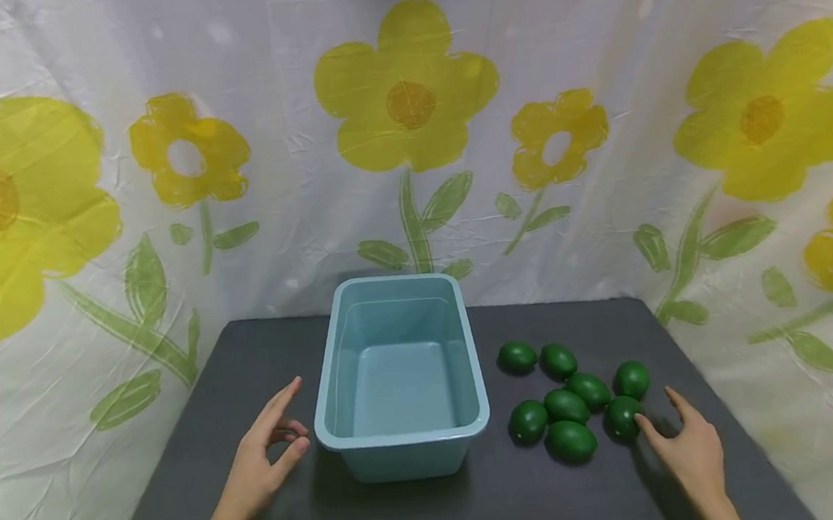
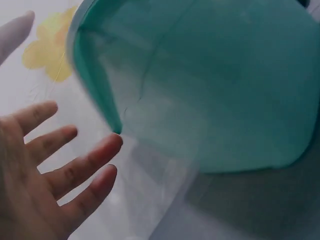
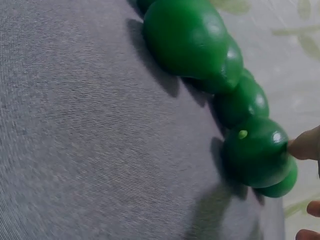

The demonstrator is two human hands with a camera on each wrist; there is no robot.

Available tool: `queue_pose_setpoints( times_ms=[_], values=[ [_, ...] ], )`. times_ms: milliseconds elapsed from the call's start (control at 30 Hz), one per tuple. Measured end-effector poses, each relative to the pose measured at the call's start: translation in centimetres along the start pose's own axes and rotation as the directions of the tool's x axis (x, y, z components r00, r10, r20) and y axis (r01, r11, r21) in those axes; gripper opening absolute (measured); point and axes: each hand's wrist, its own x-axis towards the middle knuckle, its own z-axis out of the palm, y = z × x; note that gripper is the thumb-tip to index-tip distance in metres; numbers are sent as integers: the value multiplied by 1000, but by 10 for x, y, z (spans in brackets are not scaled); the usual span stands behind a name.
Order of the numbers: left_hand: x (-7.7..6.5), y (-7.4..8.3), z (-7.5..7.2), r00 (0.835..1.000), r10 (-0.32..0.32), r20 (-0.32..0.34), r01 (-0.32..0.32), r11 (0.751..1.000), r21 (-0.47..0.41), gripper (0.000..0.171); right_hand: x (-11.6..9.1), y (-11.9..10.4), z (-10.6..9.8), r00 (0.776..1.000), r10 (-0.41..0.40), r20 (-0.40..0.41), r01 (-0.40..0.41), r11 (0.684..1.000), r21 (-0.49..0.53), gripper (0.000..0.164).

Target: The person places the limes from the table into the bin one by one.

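Several glossy green limes (image 1: 571, 443) lie in a loose cluster on the right part of the table. My right hand (image 1: 687, 452) is at the cluster's right side, thumb and fingers spread apart. Its thumb tip is at the near right lime (image 1: 623, 419); in the right wrist view a fingertip (image 3: 302, 145) meets that lime's edge, and whether it presses cannot be told. A light blue plastic bin (image 1: 404, 439) stands left of the limes, its inside bare. Left of the bin my left hand (image 1: 259, 468) hovers with fingers extended, holding nothing; the left wrist view shows its spread fingers (image 2: 82, 170) near the bin's rim.
The dark grey table (image 1: 561, 506) reaches back to a white cloth (image 1: 292, 222) painted with yellow flowers, which also hangs along both sides. One lime (image 1: 631, 379) sits behind the one by my thumb, close to the table's right edge.
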Motion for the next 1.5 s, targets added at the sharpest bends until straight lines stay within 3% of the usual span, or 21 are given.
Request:
queue_pose_setpoints(
  times_ms=[133, 267, 467, 600, 833, 1033, 1400, 1500],
  values=[
    [0, 5, 13, 1000, 29, -5, -29, 1000, 11, 79, -3, -1, 5, 999, 53, -6, -53, 998, 31, 77],
    [0, 9, 21, 1000, 18, 6, -19, 999, 49, 88, -6, -4, 11, 997, 74, 9, -74, 996, 54, 79],
    [-2, 11, 30, 1000, -15, -6, 15, 997, 72, 98, -9, -5, 20, 999, 32, 28, -33, 998, 49, 84],
    [-5, 12, 35, 998, -49, -30, 51, 997, 56, 98, -10, -3, 25, 1000, -6, 11, 5, 999, 50, 84],
    [-6, 13, 41, 994, -76, -82, 77, 997, 4, 91, -12, -3, 30, 999, 1, 41, -2, 1000, 21, 88],
    [-6, 13, 42, 985, -147, -86, 145, 989, -33, 89, -12, -4, 31, 999, -18, 34, 17, 1000, 6, 87],
    [-9, 7, 45, 993, -64, -96, 68, 997, 36, 91, -6, -4, 32, 999, 50, 4, -50, 999, 13, 84],
    [-9, 8, 46, 994, -49, -97, 55, 997, 54, 91, -2, -2, 32, 992, 128, -19, -127, 991, 45, 84]
  ],
)
